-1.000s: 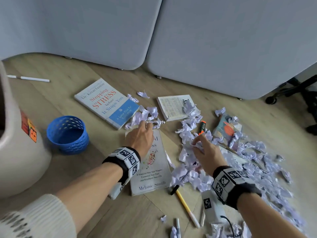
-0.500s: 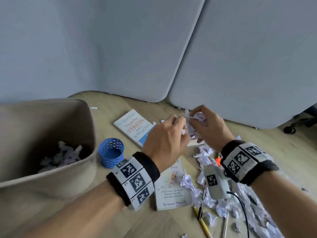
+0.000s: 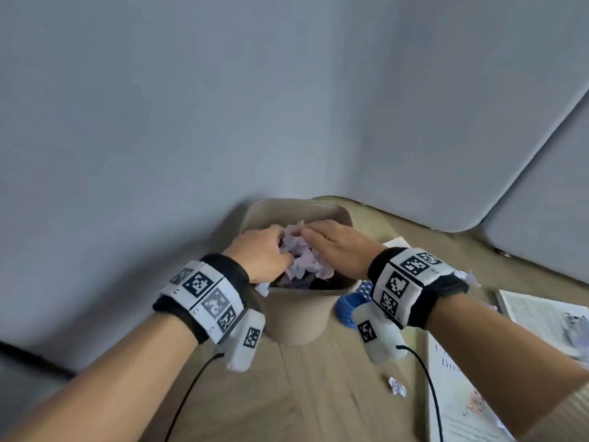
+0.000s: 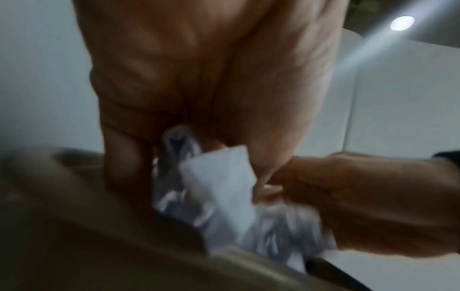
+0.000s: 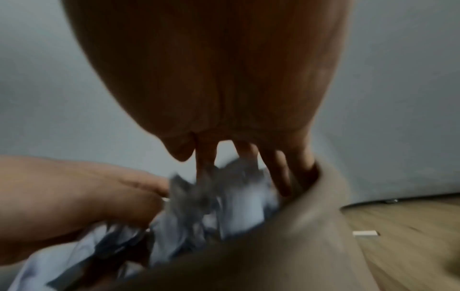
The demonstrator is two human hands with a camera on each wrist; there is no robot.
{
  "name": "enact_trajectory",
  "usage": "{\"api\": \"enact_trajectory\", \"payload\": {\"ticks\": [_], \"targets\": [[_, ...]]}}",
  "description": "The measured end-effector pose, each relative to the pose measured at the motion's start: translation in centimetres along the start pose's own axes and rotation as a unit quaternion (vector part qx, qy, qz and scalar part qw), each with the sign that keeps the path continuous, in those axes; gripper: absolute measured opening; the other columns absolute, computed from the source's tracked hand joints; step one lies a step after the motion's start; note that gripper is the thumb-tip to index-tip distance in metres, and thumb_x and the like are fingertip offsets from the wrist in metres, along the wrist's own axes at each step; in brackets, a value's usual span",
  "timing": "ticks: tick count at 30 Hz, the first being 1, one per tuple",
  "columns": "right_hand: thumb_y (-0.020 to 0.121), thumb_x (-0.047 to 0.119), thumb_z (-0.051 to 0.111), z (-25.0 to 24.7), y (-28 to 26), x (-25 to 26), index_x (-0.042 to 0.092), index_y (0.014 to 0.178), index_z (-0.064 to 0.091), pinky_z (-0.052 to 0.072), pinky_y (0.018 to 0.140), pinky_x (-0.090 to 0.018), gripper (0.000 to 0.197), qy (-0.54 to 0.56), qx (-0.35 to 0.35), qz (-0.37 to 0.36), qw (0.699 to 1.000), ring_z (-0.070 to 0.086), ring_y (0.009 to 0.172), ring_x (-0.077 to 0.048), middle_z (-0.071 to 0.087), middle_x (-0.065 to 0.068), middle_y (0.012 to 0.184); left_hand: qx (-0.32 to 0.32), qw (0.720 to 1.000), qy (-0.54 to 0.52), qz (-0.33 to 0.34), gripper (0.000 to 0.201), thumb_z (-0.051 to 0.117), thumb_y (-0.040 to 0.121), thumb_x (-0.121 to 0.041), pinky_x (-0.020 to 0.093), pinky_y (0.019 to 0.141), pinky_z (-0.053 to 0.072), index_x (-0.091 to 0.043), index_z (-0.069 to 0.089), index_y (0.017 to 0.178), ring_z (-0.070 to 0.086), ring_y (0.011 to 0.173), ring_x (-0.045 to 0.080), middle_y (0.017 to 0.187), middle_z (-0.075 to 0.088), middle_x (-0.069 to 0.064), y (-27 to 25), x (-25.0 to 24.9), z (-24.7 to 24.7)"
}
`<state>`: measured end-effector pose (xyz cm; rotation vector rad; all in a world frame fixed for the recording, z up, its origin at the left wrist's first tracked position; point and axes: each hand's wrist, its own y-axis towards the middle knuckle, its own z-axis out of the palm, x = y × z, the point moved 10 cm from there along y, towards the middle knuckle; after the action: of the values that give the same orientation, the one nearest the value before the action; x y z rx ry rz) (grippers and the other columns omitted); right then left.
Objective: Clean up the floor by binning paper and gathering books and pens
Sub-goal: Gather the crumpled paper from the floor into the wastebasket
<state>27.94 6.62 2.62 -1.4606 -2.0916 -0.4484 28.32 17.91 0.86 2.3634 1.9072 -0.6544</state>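
A beige bin [image 3: 296,317] stands on the wood floor by the grey wall. Over its mouth both hands hold a wad of crumpled white paper [image 3: 301,256] between them. My left hand [image 3: 279,247] grips the wad with curled fingers and thumb; the left wrist view shows the paper [image 4: 224,189] pinched there. My right hand [image 3: 315,236] lies on the wad's right side, and in the right wrist view its fingers [image 5: 278,173] point straight down onto the paper [image 5: 224,206] inside the bin wall [image 5: 313,226]. More paper lies dark inside the bin.
A blue mesh cup [image 3: 347,307] stands right of the bin. Books lie at the right: one [image 3: 455,397] under my right forearm, an open one [image 3: 541,311] beyond it. A paper scrap [image 3: 396,386] lies on the floor. Grey panels close off the back.
Both hands lifted paper off the floor pile, brought it together, and carried it left to the bin's mouth. The view swung left with them.
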Motion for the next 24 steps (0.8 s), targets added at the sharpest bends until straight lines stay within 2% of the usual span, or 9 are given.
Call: {"api": "enact_trajectory", "payload": {"ticks": [2, 5, 8, 11, 13, 16, 18, 20, 24], "targets": [[0.101, 0.023, 0.038, -0.2, 0.0, -0.2, 0.022, 0.12, 0.063, 0.035, 0.098, -0.021, 0.032, -0.001, -0.018, -0.014, 1.0, 0.051, 0.115, -0.013, 0.062, 0.001, 0.123, -0.001, 1.0, -0.005, -0.007, 0.04, 0.047, 0.093, -0.035, 0.035, 0.086, 0.049, -0.028, 0.046, 0.133, 0.061, 0.104, 0.028, 0.112, 0.066, 0.006, -0.2, 0.7, 0.3], [0.096, 0.017, 0.047, -3.8, -1.2, -1.3, 0.024, 0.109, 0.068, 0.041, 0.085, -0.023, 0.025, 0.006, -0.143, -0.015, 0.99, 0.056, 0.093, -0.012, 0.065, 0.001, 0.104, -0.091, 0.996, -0.019, 0.012, 0.044, 0.044, 0.098, -0.036, 0.038, 0.095, 0.047, -0.024, 0.042, 0.14, 0.058, 0.111, 0.027, 0.12, 0.063, 0.007, -0.4, -0.1, -1.1], [0.093, 0.015, 0.051, -6.9, -3.7, -3.6, 0.021, 0.096, 0.07, 0.041, 0.075, -0.017, 0.02, 0.015, -0.232, 0.009, 0.973, 0.058, 0.082, -0.015, 0.061, 0.0, 0.094, -0.155, 0.985, -0.065, 0.025, 0.051, 0.05, 0.095, -0.045, 0.035, 0.095, 0.041, -0.013, 0.045, 0.135, 0.052, 0.118, 0.025, 0.127, 0.056, 0.008, -0.1, -1.4, -2.0], [0.091, 0.013, 0.053, -8.4, -7.1, -7.6, 0.02, 0.089, 0.07, 0.043, 0.074, -0.025, 0.019, -0.013, -0.287, 0.054, 0.956, 0.057, 0.078, -0.013, 0.059, 0.003, 0.091, -0.201, 0.979, -0.015, 0.037, 0.067, 0.047, 0.087, -0.065, 0.034, 0.097, 0.038, -0.013, 0.048, 0.13, 0.048, 0.121, 0.026, 0.122, 0.057, 0.007, -0.6, -3.5, -2.5], [0.089, 0.012, 0.054, -7.7, -9.5, -10.7, 0.019, 0.086, 0.069, 0.045, 0.072, -0.029, 0.017, -0.045, -0.283, 0.085, 0.954, 0.057, 0.074, -0.014, 0.059, 0.003, 0.088, -0.259, 0.963, 0.0, 0.072, 0.062, 0.046, 0.088, -0.063, 0.03, 0.094, 0.037, -0.016, 0.051, 0.127, 0.051, 0.116, 0.025, 0.118, 0.059, 0.005, -2.0, -6.1, -3.4], [0.089, 0.016, 0.057, -3.1, -12.7, -15.8, 0.018, 0.089, 0.069, 0.05, 0.074, -0.035, 0.012, -0.096, -0.154, 0.139, 0.974, 0.062, 0.077, -0.019, 0.058, 0.004, 0.089, -0.307, 0.915, -0.115, 0.235, 0.03, 0.053, 0.09, -0.041, 0.035, 0.076, 0.049, -0.016, 0.057, 0.107, 0.061, 0.088, 0.02, 0.104, 0.059, 0.0, -5.3, -11.7, -3.5], [0.091, 0.02, 0.055, 0.8, -15.7, -19.0, 0.02, 0.093, 0.068, 0.048, 0.077, -0.031, 0.013, -0.136, -0.05, 0.181, 0.973, 0.063, 0.087, -0.022, 0.056, 0.002, 0.094, -0.255, 0.89, -0.114, 0.359, 0.016, 0.057, 0.09, -0.032, 0.036, 0.063, 0.051, -0.016, 0.058, 0.095, 0.058, 0.069, 0.014, 0.092, 0.058, -0.005, -6.9, -16.0, -0.5], [0.092, 0.025, 0.052, 3.3, -19.1, -21.8, 0.021, 0.098, 0.067, 0.044, 0.077, -0.027, 0.016, -0.149, -0.013, 0.226, 0.963, 0.062, 0.094, -0.022, 0.058, 0.0, 0.101, -0.173, 0.885, -0.079, 0.425, 0.011, 0.057, 0.089, -0.028, 0.035, 0.059, 0.05, -0.018, 0.059, 0.087, 0.057, 0.066, 0.015, 0.086, 0.058, -0.007, -7.1, -18.9, 4.7], [0.092, 0.032, 0.051, 6.0, -26.2, -25.2, 0.029, 0.104, 0.064, 0.045, 0.082, -0.031, 0.017, -0.14, -0.033, 0.313, 0.939, 0.059, 0.101, -0.015, 0.055, 0.008, 0.109, 0.034, 0.928, 0.026, 0.369, 0.015, 0.05, 0.093, -0.028, 0.041, 0.07, 0.051, -0.017, 0.055, 0.104, 0.06, 0.082, 0.027, 0.102, 0.052, 0.002, -3.6, -20.1, 18.9]]}}
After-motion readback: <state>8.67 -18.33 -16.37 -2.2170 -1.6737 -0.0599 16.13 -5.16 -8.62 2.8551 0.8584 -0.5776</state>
